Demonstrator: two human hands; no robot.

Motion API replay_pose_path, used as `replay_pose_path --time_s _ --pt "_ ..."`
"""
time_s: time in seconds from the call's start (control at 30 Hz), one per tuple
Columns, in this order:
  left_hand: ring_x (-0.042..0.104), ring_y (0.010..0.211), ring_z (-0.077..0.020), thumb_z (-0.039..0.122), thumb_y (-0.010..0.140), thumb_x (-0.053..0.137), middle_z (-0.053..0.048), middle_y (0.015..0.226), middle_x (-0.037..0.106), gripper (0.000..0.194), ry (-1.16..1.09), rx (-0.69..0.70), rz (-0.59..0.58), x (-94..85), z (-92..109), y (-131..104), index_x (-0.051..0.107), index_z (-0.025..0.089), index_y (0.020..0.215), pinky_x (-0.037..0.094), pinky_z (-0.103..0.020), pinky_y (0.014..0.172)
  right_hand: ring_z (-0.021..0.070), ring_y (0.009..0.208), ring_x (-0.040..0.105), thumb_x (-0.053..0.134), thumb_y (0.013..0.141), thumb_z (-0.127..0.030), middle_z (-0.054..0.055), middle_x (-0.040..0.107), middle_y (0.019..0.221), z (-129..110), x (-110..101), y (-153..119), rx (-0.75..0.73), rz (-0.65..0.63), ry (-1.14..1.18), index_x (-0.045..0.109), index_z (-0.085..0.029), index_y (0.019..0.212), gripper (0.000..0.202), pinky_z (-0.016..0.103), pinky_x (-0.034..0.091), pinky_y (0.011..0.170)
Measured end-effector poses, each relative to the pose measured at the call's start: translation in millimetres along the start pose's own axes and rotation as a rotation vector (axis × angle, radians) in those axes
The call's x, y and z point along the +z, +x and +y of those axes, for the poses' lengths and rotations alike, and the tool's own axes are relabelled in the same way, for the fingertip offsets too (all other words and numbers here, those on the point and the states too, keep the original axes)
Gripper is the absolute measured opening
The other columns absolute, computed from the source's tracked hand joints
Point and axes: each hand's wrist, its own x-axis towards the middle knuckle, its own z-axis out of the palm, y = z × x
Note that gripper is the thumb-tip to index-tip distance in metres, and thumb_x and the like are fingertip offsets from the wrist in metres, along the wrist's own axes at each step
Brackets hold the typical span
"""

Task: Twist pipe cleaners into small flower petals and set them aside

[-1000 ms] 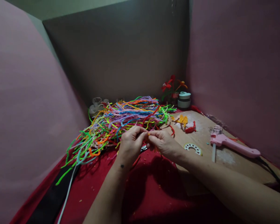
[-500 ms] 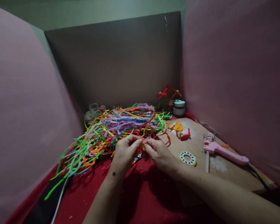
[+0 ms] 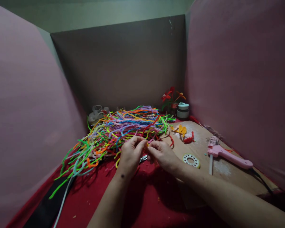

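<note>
My left hand (image 3: 132,154) and my right hand (image 3: 163,155) meet fingertip to fingertip over the front edge of a heap of colourful pipe cleaners (image 3: 130,125). Both are closed in a pinch on a small orange-yellow pipe cleaner piece (image 3: 147,145), mostly hidden by the fingers. Beneath the hands, the metal part of a cutting tool (image 3: 143,158) shows on the red cloth (image 3: 104,196); the rest of it is covered.
On a brown board (image 3: 180,161) to the right lie a pink hot glue gun (image 3: 230,156), a round white holed disc (image 3: 191,161), yellow pieces (image 3: 181,129) and a red piece (image 3: 189,138). Red and orange pipe cleaner flowers (image 3: 167,96) stand behind, beside a lidded jar (image 3: 182,110).
Both hands stay together, with the left turned slightly over the orange-yellow piece, so less of it shows. The view has shifted a little.
</note>
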Motion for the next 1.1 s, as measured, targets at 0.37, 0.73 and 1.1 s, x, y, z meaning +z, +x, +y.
replay_pose_path --time_s 0.37,0.73,1.1 --pt "0.031 0.034 -0.0023 0.034 0.071 0.063 0.007 0.042 0.041 0.023 -0.51 -0.236 -0.163 -2.2 2.7 0.7 0.052 0.014 0.064 0.02 -0.016 0.036 0.0086 0.045 0.049 0.049 0.081 -0.034 0.001 0.058 0.055 -4.9 -0.4 -3.3 -0.024 -0.072 0.116 0.056 -0.014 0.066 0.026 0.022 0.039 0.048" --pt "0.04 0.038 -0.0039 0.03 0.069 0.064 0.006 0.05 0.05 0.018 -0.468 -0.17 -0.084 -0.6 4.5 -1.4 0.059 0.014 0.077 0.029 -0.016 0.038 0.0083 0.044 0.049 0.05 0.08 -0.034 -0.001 0.057 0.053 -7.6 -3.3 -2.4 -0.003 -0.116 0.182 0.053 -0.015 0.068 0.024 0.022 0.04 0.049" --pt "0.039 0.037 -0.0043 0.036 0.065 0.067 0.003 0.052 0.051 0.026 -0.596 -0.28 -0.311 -16.8 5.4 -0.4 0.054 0.015 0.071 0.028 -0.017 0.036 0.0086 0.047 0.052 0.051 0.079 -0.035 -0.001 0.059 0.055 -11.8 -4.5 -6.6 -0.002 -0.262 0.229 0.053 -0.014 0.07 0.023 0.022 0.043 0.052"
